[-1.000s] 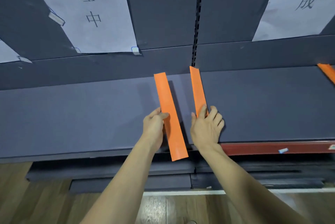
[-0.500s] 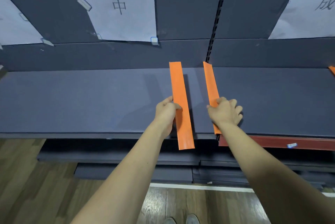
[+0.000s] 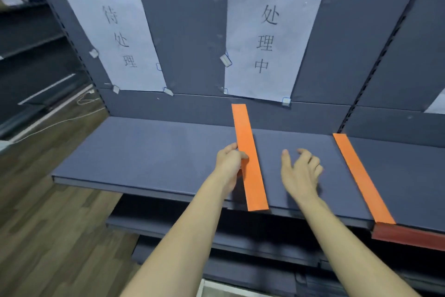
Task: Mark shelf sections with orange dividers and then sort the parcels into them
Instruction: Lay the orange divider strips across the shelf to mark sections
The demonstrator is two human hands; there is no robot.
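My left hand (image 3: 230, 163) pinches the left edge of a long orange divider strip (image 3: 249, 157) held over the dark grey shelf (image 3: 144, 152); its far end reaches the back panel and its near end overhangs the front edge. A second orange divider (image 3: 361, 177) lies flat on the shelf to the right, at the joint with the neighbouring shelf. My right hand (image 3: 299, 170) hovers between the two strips with loosely curled fingers, holding nothing. No parcels are in view.
Two white paper labels with Chinese characters are taped to the back panel, one at the left (image 3: 120, 39) and one at the centre (image 3: 267, 41). A red price rail (image 3: 407, 236) edges the right shelf. Lower shelves sit below. Wooden floor (image 3: 36, 224) and a white cable (image 3: 55, 123) lie left.
My right hand has let go of the right divider, which now lies on the shelf. My left hand has carried the other strip leftwards, and my view has swung left and up.
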